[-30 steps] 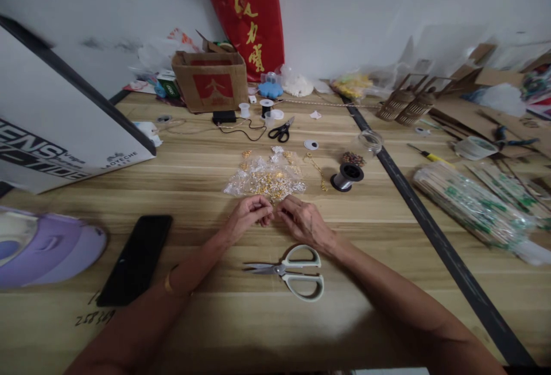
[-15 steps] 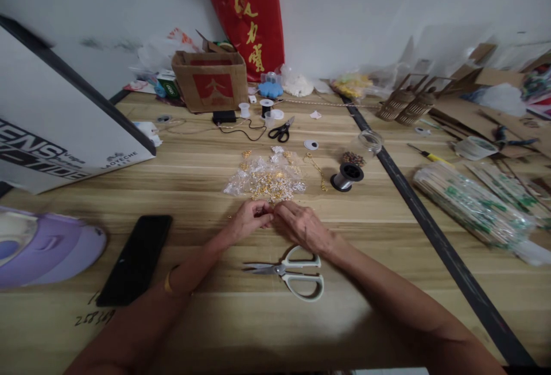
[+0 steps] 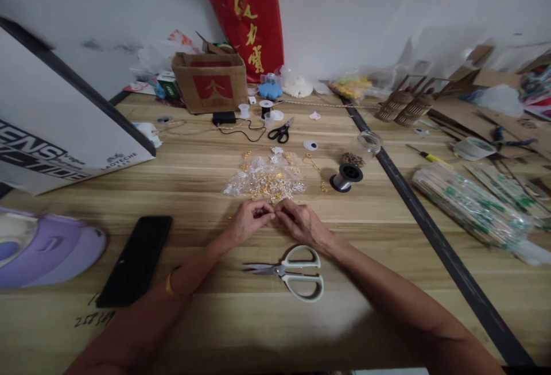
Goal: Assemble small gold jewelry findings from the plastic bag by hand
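Observation:
My left hand [image 3: 248, 221] and my right hand [image 3: 301, 223] meet fingertip to fingertip on the wooden table [image 3: 206, 191], both pinched around something tiny that I cannot make out. Just beyond them lies a pile of small clear bags with gold beads [image 3: 267, 178]. White-handled scissors [image 3: 288, 271] lie flat on the table just below my right wrist. A spool of thin wire [image 3: 346, 176] stands to the right of the bead pile.
A black phone [image 3: 136, 259] and a purple cap [image 3: 47, 248] lie at the left. A large white box [image 3: 51, 122] leans at far left. Black scissors [image 3: 281, 130], small spools and a cardboard box [image 3: 210, 82] sit at the back. Bagged sticks [image 3: 473, 208] lie at the right.
Both hands have stayed together at the near edge of the bead pile, shifting only slightly while the fingers work.

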`<state>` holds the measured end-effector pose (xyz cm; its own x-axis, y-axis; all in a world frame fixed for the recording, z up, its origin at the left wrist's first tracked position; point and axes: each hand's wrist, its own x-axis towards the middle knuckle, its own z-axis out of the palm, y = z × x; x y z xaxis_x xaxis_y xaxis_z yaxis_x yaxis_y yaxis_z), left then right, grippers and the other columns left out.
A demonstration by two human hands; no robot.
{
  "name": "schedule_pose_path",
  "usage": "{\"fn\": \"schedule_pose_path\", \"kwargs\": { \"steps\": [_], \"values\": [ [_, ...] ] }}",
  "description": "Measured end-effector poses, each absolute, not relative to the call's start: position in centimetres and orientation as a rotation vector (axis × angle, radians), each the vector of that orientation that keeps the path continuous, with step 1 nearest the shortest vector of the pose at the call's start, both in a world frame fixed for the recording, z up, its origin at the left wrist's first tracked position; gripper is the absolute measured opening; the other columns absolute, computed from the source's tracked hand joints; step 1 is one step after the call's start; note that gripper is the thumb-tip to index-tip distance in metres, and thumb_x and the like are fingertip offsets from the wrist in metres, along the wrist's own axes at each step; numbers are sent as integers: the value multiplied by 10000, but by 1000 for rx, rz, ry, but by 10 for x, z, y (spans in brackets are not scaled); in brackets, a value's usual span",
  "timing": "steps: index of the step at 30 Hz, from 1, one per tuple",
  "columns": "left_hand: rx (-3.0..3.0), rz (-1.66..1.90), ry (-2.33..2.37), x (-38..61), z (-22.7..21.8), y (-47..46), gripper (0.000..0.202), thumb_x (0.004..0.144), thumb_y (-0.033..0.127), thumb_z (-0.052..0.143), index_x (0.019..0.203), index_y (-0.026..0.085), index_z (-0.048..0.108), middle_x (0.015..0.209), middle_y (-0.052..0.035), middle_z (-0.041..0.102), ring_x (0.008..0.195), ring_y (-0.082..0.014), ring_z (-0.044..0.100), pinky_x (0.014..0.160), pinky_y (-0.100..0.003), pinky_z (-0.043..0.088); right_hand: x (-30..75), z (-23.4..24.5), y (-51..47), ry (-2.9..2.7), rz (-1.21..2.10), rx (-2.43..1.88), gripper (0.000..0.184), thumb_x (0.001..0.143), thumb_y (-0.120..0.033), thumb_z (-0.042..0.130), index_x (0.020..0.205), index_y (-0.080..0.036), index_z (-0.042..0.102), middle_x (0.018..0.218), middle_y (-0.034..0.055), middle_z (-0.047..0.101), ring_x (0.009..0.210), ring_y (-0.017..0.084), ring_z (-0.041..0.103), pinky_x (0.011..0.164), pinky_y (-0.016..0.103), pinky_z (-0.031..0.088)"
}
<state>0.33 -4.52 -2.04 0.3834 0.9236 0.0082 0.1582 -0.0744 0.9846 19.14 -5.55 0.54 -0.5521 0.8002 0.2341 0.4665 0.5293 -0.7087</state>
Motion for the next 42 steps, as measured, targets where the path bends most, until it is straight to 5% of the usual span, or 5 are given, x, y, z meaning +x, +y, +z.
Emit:
{"fn": "schedule_pose_path", "kwargs": {
  "steps": [15, 26, 33, 42],
  "values": [
    [1545, 815, 989, 4, -19, -47, 144, 718, 249, 659, 704, 113, 617, 664, -12, 589, 614, -102, 532, 594, -203, 433, 189, 12, -58, -2191, 882, -1045, 91, 908, -228, 428, 881, -183, 503, 640, -26, 525, 530, 98, 458, 533, 194, 341],
    [1366, 851, 948, 4, -10, -46, 243, 692, 325, 692, 680, 111, 578, 596, 17, 545, 546, -82, 519, 535, -192, 431, 191, -1, -58, -2246, 594, -900, 127, 943, -222, 391, 995, -186, 501, 777, 35, 615, 630, 126, 570, 602, 210, 427],
    [1233, 852, 979, 5, -10, -44, 266, 619, 309, 748, 676, 113, 577, 564, 27, 559, 505, -76, 523, 524, -199, 447, 194, -7, -56, -2377, 451, -798, 309, 943, -173, 392, 1234, -195, 495, 863, 65, 637, 740, 145, 602, 675, 233, 467],
    [1160, 829, 954, 5, -10, -44, 292, 612, 333, 762, 677, 110, 584, 549, 22, 578, 503, -78, 532, 522, -198, 440, 195, -5, -54, -2350, 452, -791, 320, 950, -177, 400, 1252, -193, 504, 901, 79, 625, 787, 149, 605, 707, 248, 480]
  ]
}}
